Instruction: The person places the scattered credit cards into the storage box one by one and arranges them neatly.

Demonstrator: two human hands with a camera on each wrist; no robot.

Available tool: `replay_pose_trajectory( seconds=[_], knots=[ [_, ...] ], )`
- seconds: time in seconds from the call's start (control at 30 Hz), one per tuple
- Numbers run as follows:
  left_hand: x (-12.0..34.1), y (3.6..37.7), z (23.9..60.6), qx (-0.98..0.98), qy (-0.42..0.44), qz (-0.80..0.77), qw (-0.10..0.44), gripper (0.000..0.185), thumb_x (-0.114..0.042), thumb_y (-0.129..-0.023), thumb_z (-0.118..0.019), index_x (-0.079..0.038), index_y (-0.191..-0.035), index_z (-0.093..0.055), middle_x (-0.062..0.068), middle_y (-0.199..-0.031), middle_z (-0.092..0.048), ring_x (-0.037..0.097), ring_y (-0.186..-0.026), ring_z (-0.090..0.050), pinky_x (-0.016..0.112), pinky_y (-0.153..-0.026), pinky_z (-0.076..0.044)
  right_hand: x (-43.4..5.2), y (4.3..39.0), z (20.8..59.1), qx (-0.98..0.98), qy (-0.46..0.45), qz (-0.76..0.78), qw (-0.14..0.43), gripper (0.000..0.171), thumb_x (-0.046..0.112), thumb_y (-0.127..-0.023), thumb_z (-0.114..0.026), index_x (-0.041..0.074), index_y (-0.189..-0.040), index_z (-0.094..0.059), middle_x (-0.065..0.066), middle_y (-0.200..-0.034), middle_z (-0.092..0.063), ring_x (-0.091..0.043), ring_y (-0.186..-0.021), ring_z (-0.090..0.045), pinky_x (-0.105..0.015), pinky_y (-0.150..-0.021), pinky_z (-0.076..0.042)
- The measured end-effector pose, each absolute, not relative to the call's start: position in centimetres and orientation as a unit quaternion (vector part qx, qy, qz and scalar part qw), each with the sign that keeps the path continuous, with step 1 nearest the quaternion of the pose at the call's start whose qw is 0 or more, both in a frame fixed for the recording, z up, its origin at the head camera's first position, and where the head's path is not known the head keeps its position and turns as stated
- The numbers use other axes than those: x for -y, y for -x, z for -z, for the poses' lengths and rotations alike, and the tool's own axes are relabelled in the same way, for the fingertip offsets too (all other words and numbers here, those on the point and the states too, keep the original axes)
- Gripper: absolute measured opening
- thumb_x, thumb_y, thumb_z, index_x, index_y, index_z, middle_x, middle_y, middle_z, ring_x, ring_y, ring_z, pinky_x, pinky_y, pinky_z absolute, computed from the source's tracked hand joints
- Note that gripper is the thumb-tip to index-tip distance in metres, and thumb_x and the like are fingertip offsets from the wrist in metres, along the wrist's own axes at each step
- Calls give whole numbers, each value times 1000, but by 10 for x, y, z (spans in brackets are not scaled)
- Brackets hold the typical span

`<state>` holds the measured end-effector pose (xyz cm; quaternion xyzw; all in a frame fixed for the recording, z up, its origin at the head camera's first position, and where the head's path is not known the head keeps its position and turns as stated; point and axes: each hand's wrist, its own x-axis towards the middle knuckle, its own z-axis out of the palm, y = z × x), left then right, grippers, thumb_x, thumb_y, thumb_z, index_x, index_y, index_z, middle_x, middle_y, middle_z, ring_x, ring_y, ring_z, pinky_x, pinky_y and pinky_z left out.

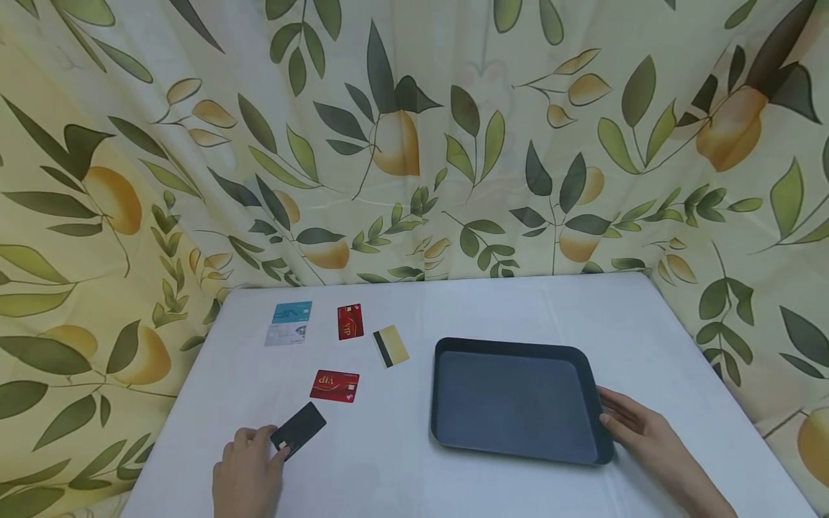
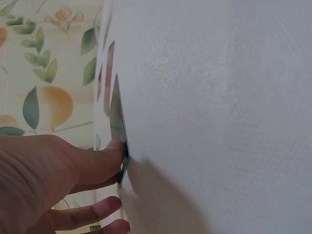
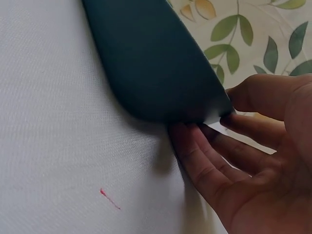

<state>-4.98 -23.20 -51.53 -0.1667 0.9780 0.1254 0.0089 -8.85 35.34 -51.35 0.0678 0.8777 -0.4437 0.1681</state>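
Observation:
Near the table's front left, my left hand [image 1: 267,443] pinches a black card [image 1: 301,426] at its near corner. In the left wrist view the thumb presses on the card [image 2: 118,127], which stands tilted off the cloth, and the other fingers [image 2: 97,209] lie below it. An empty dark tray [image 1: 518,346] lies right of centre. My right hand [image 1: 610,411] holds its right rim. In the right wrist view the thumb [image 3: 253,92] lies above the tray's [image 3: 146,58] rim and the fingers reach under it.
More cards lie on the white tablecloth [image 1: 388,467]: a red VIP card [image 1: 334,385], a yellow card with a black stripe [image 1: 391,346], another red card [image 1: 350,321], a blue card [image 1: 292,311] and a pale one [image 1: 286,334]. A leaf-print curtain [image 1: 414,144] hangs behind.

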Motion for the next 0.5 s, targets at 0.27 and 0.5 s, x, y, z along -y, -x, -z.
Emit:
replay_pose_trajectory(
  seconds=[0.27,0.5],
  knots=[
    [234,53,514,-975,172,-139,14,45,-22,-88,-83,3,-122,-69,25,-110,-65,38,-95,-64,54,-76,-52,-349,87,515,-871,-78,459,157,76,41,-105,-61,0,-161,-31,-31,-163,-37,23,-109,-54,-9,-90,-51],
    [236,60,515,-968,179,-175,27,41,-17,-88,-81,8,-118,-67,26,-109,-63,35,-93,-62,52,-78,-51,-347,86,516,-860,-81,482,147,77,41,-105,-61,-2,-161,-30,-32,-163,-34,36,-100,-36,-8,-89,-51]
  ],
)
